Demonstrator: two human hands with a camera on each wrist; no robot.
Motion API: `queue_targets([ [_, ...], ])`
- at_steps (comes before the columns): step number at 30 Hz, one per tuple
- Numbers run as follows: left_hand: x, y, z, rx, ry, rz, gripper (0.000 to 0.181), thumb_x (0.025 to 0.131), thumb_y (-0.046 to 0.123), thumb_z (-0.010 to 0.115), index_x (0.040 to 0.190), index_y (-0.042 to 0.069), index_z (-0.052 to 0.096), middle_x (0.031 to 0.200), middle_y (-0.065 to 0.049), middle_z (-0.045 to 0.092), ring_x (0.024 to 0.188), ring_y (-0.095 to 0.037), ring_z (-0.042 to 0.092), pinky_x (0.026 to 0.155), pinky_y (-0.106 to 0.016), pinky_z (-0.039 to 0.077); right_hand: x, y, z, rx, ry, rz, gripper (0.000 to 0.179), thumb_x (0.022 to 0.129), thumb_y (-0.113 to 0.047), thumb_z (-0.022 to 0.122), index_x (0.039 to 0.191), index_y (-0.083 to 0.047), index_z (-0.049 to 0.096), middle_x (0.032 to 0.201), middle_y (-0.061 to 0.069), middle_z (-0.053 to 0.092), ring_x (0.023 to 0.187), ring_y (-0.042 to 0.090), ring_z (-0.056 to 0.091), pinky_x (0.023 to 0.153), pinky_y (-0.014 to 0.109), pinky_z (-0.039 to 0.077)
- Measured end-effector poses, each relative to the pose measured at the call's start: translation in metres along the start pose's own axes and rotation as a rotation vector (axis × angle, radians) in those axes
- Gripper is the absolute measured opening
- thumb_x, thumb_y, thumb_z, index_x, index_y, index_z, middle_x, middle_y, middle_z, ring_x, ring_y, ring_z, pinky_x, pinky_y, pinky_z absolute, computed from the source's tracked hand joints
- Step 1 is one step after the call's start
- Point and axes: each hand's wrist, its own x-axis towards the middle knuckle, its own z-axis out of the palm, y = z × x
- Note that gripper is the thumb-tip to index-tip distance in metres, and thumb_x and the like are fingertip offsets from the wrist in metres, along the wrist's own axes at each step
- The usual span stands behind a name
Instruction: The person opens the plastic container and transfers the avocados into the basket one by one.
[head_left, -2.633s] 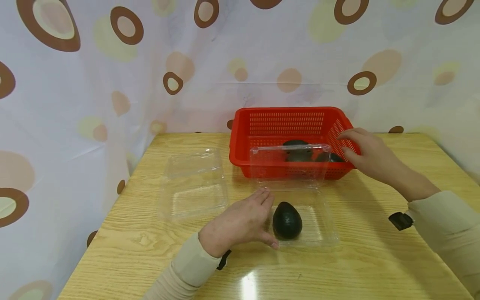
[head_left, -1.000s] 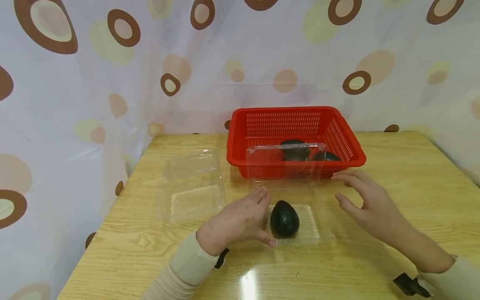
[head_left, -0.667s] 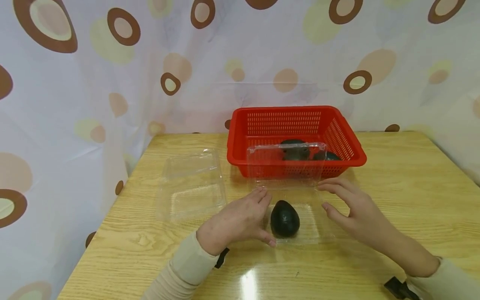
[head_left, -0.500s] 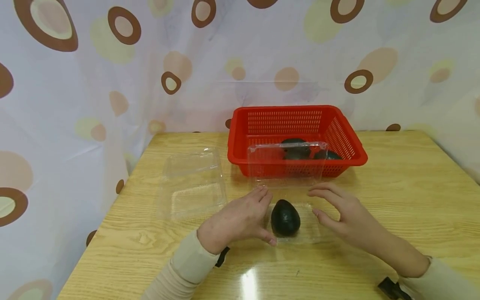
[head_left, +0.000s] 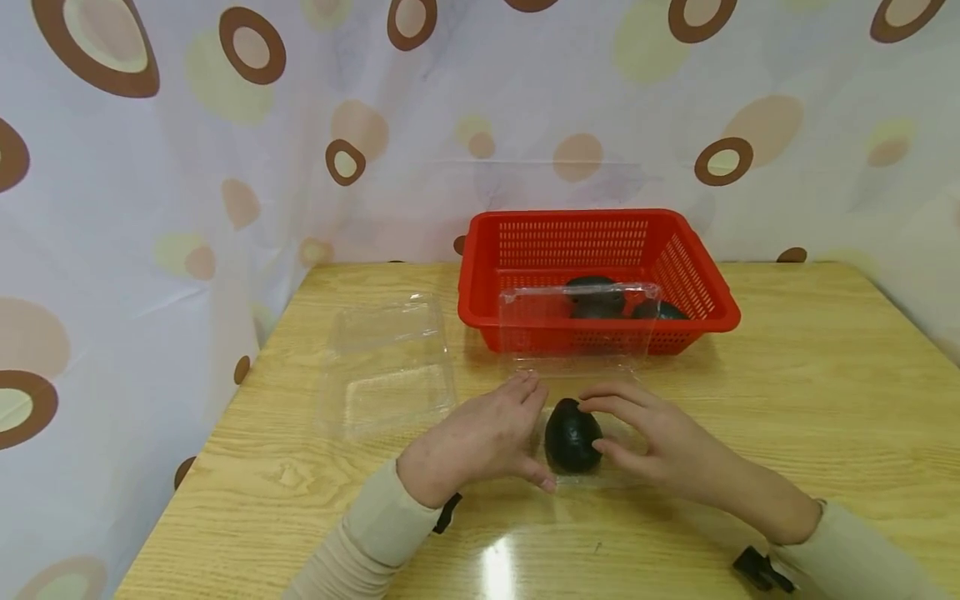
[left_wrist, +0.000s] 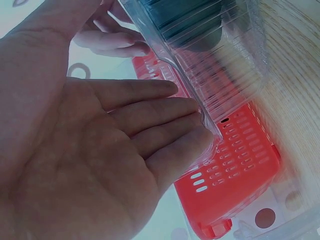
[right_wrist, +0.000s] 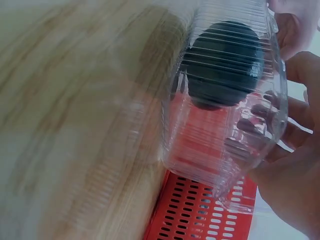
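A dark green avocado (head_left: 573, 437) lies in the left part of a clear plastic clamshell box (head_left: 562, 481), whose lid (head_left: 525, 329) stands raised at the back. My left hand (head_left: 476, 446) rests along the left side of that box; its fingers are straight in the left wrist view. From the right my right hand (head_left: 663, 437) reaches over the box. Its index finger and thumb sit at the avocado's right side with a gap between them; contact is unclear. In the right wrist view the avocado (right_wrist: 225, 65) shows through the ribbed plastic, beside the fingers.
Behind the box stands a red slotted basket (head_left: 573, 221) with dark avocados (head_left: 596, 298) in it. A second clear plastic box (head_left: 390, 367) lies open to the left on the wooden table (head_left: 262, 500). A patterned curtain (head_left: 450, 100) hangs behind.
From the basket's right end, my right hand has come down and leftward, over the box to the avocado. The left hand, box and avocado have stayed in place.
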Motion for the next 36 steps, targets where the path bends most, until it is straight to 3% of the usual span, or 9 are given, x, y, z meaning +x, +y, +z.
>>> queue_targets([
  [3,-0.0003,-0.0002,-0.0010,0.011,0.007,0.008,0.110,0.070,0.066,0.077,0.149,0.001,0.038,0.157,-0.017,0.037,0.147,-0.028,0.035,0.118,-0.034,0.035,0.0018,0.0009,0.0026,-0.016,-0.025,-0.004,0.046,0.081,-0.011,0.080,0.123,-0.013,0.064,0.128,0.000,0.062,0.116,0.016,0.060,0.102,0.010,0.041],
  [6,-0.0008,-0.0002,-0.0011,0.015,0.007,0.010,0.110,0.070,0.066,0.076,0.150,0.001,0.038,0.157,-0.017,0.037,0.147,-0.028,0.035,0.118,-0.034,0.035,0.0031,0.0012,0.0052,-0.033,-0.060,-0.007,0.045,0.081,-0.013,0.080,0.123,-0.013,0.063,0.128,0.000,0.063,0.116,0.016,0.061,0.097,0.025,0.052],
  [8,-0.0014,-0.0002,-0.0006,0.017,0.008,0.012,0.111,0.070,0.066,0.076,0.150,0.001,0.037,0.157,-0.018,0.037,0.147,-0.028,0.035,0.118,-0.034,0.035,0.0035,0.0008,0.0066,-0.045,-0.081,-0.003,0.045,0.082,-0.013,0.080,0.123,-0.013,0.063,0.128,0.000,0.063,0.116,0.017,0.062,0.093,0.036,0.055],
  [10,-0.0018,-0.0003,-0.0003,0.019,0.009,0.012,0.111,0.070,0.067,0.076,0.150,0.001,0.037,0.157,-0.017,0.037,0.147,-0.028,0.036,0.118,-0.034,0.036,0.0041,0.0000,0.0074,-0.046,-0.091,0.004,0.044,0.083,-0.015,0.080,0.123,-0.014,0.063,0.127,-0.001,0.063,0.115,0.016,0.062,0.091,0.040,0.056],
  [22,-0.0006,-0.0015,0.0006,0.007,0.027,0.019,0.107,0.070,0.066,0.077,0.148,0.001,0.040,0.156,-0.017,0.040,0.146,-0.028,0.037,0.116,-0.033,0.038,0.0061,0.0026,0.0074,-0.028,-0.085,0.036,0.037,0.081,-0.022,0.082,0.115,-0.018,0.066,0.112,-0.009,0.054,0.101,0.004,0.053,0.081,0.028,0.055],
  [26,-0.0005,-0.0014,-0.0003,0.001,0.018,0.014,0.108,0.071,0.065,0.076,0.149,0.001,0.038,0.156,-0.017,0.039,0.147,-0.028,0.036,0.117,-0.033,0.037,0.0060,0.0019,0.0064,-0.041,-0.094,0.071,0.035,0.081,-0.026,0.082,0.109,-0.019,0.062,0.109,-0.010,0.053,0.101,0.004,0.052,0.083,0.030,0.054],
  [32,-0.0012,-0.0016,-0.0004,0.000,0.017,0.016,0.110,0.071,0.066,0.076,0.150,0.000,0.037,0.157,-0.018,0.038,0.147,-0.028,0.036,0.117,-0.034,0.037,0.0065,0.0006,0.0053,-0.022,-0.138,0.156,0.036,0.083,-0.032,0.081,0.106,-0.021,0.056,0.117,-0.007,0.064,0.107,0.010,0.061,0.090,0.039,0.056],
  [36,-0.0014,-0.0013,-0.0007,-0.003,0.014,0.017,0.111,0.071,0.066,0.077,0.150,0.000,0.037,0.157,-0.018,0.037,0.147,-0.029,0.036,0.117,-0.034,0.037,0.0073,0.0009,0.0043,-0.040,-0.159,0.210,0.038,0.082,-0.035,0.081,0.107,-0.021,0.057,0.112,-0.008,0.065,0.101,0.009,0.061,0.085,0.036,0.056],
])
